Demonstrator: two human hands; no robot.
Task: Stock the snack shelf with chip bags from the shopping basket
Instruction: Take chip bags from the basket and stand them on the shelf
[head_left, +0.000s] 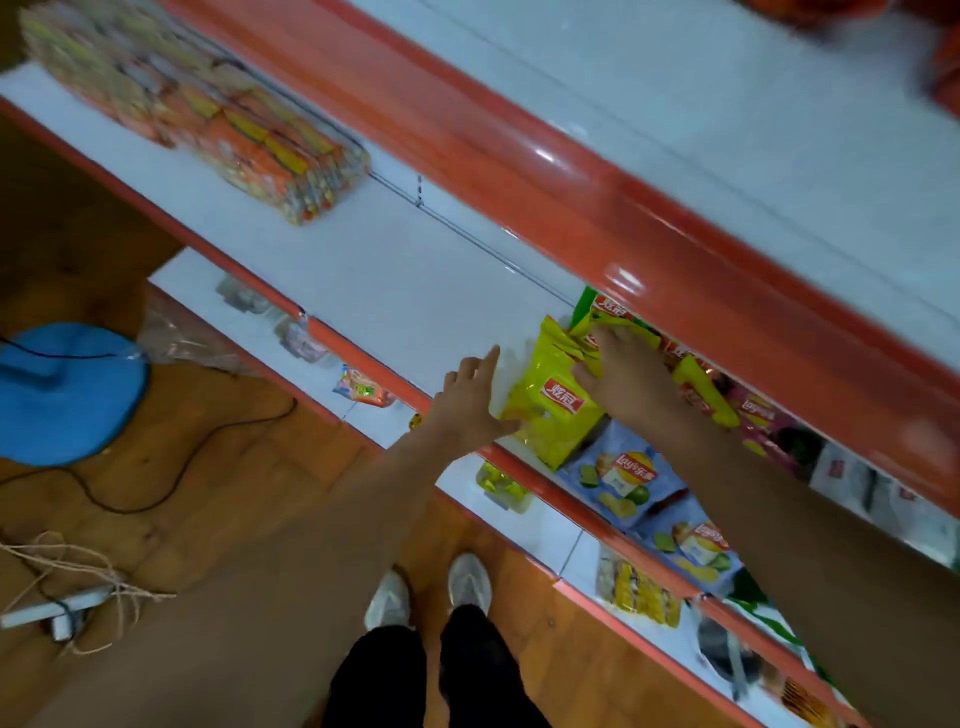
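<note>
A yellow chip bag (550, 410) stands on the white middle shelf (395, 280), close to its red front lip. My left hand (470, 400) lies beside the bag's left edge with fingers straight, thumb against the bag. My right hand (621, 374) reaches over the bag's top, its fingers curled round the upper edge. More yellow and red chip bags (701, 389) stand behind and to the right, partly hidden under the upper shelf's red edge (571, 176). No shopping basket is in view.
A clear pack of orange snack packets (218, 119) lies at the left of the middle shelf. Blue Lay's bags (618, 478) and small packets sit on the lower shelf. On the wooden floor are a blue round object (62, 395), a cable, twine and a power strip.
</note>
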